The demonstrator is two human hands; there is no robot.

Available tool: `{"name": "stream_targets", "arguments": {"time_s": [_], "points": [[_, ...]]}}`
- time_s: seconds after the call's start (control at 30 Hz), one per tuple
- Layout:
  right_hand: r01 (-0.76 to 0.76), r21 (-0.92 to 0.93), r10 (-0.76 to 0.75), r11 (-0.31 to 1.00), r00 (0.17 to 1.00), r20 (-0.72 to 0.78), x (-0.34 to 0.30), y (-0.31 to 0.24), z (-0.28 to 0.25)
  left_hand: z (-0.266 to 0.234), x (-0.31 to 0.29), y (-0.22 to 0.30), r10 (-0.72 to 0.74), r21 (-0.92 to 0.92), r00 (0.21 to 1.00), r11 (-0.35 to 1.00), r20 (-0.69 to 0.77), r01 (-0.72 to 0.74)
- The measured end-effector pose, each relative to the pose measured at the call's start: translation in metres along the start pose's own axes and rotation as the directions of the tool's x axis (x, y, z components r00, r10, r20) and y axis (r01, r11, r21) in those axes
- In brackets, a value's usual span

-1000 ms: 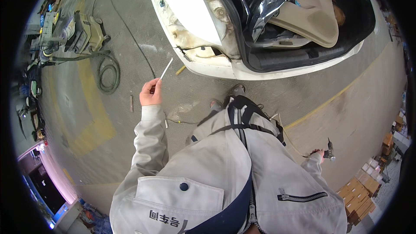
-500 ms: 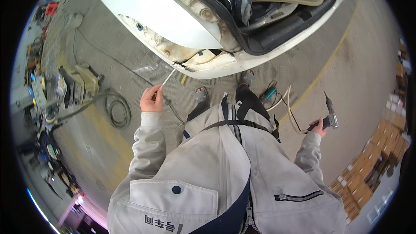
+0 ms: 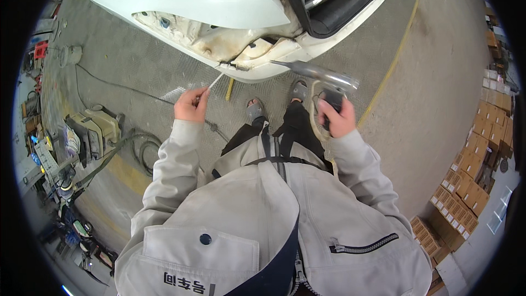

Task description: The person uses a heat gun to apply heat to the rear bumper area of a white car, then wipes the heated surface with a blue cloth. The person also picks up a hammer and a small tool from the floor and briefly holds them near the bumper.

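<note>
My left hand point(image 3: 190, 104) pinches a thin white plastic rod point(image 3: 216, 81). The rod's far end meets the lower edge of a white car's bumper point(image 3: 263, 68), beside a dark broken-looking spot point(image 3: 233, 66). In my right hand point(image 3: 341, 117) is a hot-air gun point(image 3: 329, 78) with a black handle, a shiny metal barrel and a narrow tapered nozzle. Its fingers wrap round the handle. The nozzle points left, and its tip appears close to the bumper's edge, right of the rod; whether it touches I cannot tell.
A pale hose or cord point(image 3: 314, 111) hangs by the gun. My sandalled feet point(image 3: 255, 111) stand just below the bumper. A yellow strip point(image 3: 229, 89) lies on the floor. At left are a machine point(image 3: 93, 131) and coiled hose point(image 3: 143, 153); cardboard boxes point(image 3: 466, 186) are stacked at right.
My right hand has brought the hot-air gun from far right in toward the bumper, turning its nozzle leftward. My left hand still holds the rod at the same bumper spot. The view has shifted.
</note>
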State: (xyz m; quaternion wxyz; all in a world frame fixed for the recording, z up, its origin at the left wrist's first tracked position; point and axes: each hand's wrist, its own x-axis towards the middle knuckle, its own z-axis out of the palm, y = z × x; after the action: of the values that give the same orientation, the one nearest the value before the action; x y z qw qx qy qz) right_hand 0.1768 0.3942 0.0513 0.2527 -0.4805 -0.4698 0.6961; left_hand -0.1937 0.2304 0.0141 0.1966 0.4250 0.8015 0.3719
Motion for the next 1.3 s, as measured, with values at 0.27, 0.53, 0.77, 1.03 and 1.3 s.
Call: {"name": "stream_targets", "arguments": {"time_s": [0.27,0.53,0.77,1.03,1.3], "points": [[-0.077,0.065,0.063,0.995,0.979,0.192,0.040,0.015,0.057,-0.004,-0.002,0.010,-0.048,0.111,0.999,0.993,0.020,0.046],[-0.092,-0.026,0.095,0.995,0.956,0.277,0.071,-0.007,0.048,0.008,-0.010,0.030,-0.226,0.099,0.972,0.968,-0.066,0.232],[-0.068,-0.189,0.129,0.980,0.933,0.336,0.100,-0.011,0.043,0.023,-0.008,0.047,-0.044,0.332,0.988,0.939,-0.147,0.091],[-0.083,-0.232,0.171,0.969,0.903,0.394,0.116,0.004,0.038,0.036,-0.010,0.059,-0.026,0.411,0.981,0.906,-0.190,0.104],[0.034,-0.213,0.058,0.977,0.908,0.415,0.108,0.024,0.033,0.043,-0.007,0.079,-0.073,0.418,0.966,0.892,-0.249,0.175]]}}
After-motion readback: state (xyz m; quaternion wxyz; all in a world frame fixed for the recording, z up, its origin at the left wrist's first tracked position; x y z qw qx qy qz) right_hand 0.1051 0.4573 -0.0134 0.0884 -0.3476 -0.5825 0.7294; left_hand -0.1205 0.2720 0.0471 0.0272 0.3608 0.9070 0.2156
